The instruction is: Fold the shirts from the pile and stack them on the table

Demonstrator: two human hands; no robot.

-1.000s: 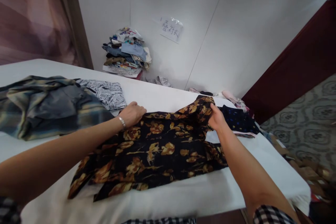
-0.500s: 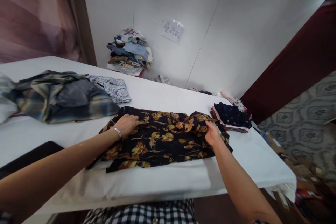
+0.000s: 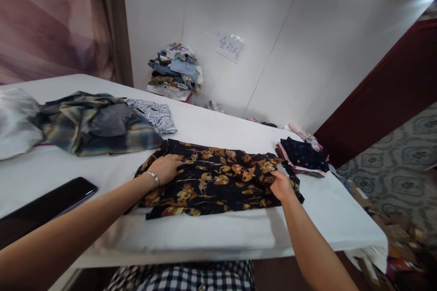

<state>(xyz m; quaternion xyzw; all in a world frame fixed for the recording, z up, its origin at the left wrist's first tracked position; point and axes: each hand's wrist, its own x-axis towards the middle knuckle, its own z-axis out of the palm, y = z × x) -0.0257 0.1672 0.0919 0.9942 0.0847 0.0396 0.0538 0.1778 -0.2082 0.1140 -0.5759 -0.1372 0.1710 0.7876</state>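
A black shirt with a gold leaf print [image 3: 218, 182] lies folded across the white table [image 3: 221, 232]. My left hand [image 3: 166, 168], with a bracelet at the wrist, rests flat on the shirt's left part, fingers spread. At the shirt's right end my right hand [image 3: 280, 185] pinches a fold of the cloth.
A plaid and grey garment [image 3: 95, 122] and a black-and-white printed one [image 3: 155, 114] lie at the left. A white cloth [image 3: 15, 120] sits far left. A dark phone [image 3: 44, 209] lies near the front edge. Folded dark and pink clothes [image 3: 302, 154] sit right. A clothes pile [image 3: 175, 70] stands by the wall.
The shirt's far half has been folded toward me and laid flat. My right hand came down with the cloth. My view drew back from the table.
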